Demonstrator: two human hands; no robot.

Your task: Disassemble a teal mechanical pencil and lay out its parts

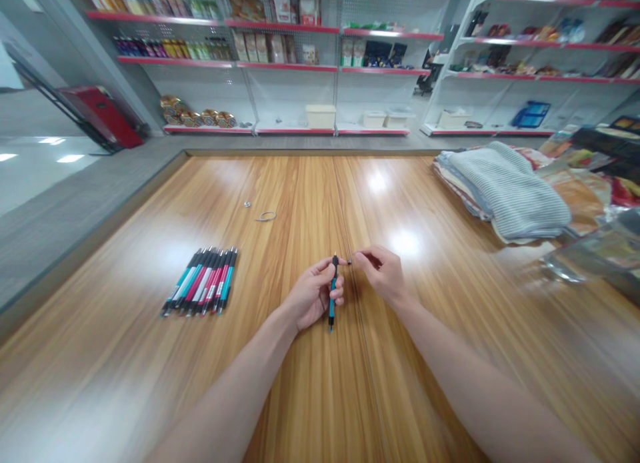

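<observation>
My left hand (314, 293) is closed around a blue-and-black pen (332, 301), which stands roughly upright with its dark grip section at the top. My right hand (383, 271) is just to the right, thumb and forefinger pinched together. At those fingertips is a small dark, shiny piece (349, 261), close to the upper end of the pen; it looks like a pen tip, though it is too small to be sure. Left of my hands lies a row of several pens (203, 281) in blue, pink and silver with black ends.
A thin grey loop of cord (267, 216) and a small shiny piece (247, 204) lie farther back on the wooden table (300, 183). Folded cloths (505, 189) are piled at the right, beside a clear container (595, 253). Stocked shelves (285, 66) stand beyond the table.
</observation>
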